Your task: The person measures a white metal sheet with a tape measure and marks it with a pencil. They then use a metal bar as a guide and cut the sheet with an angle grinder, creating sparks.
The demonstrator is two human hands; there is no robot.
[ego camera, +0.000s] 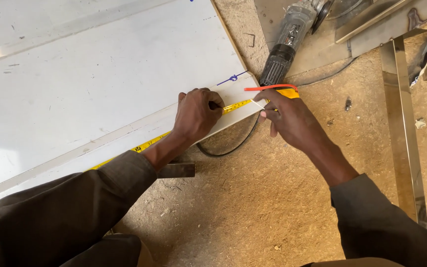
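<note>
Sheet: big white flat metal panel (100,74) fills the far left, running off the frame's top and left edges.
Steel bar: long shiny angled strip (402,123) on the right, its near end hidden behind the sleeve.
Grinder: grey and black angle grinder (287,42) lies far, its head cut off at the top edge.
Tape: yellow measuring tape (235,106) lies along the panel's near edge, its middle hidden under the left hand.
Left hand (197,114): knuckles up, fingers curled, pressing the tape onto the panel.
Right hand (292,121): fingers closed around the tape's yellow case with red loop; a thin white stick pokes from the fingertips.
</note>
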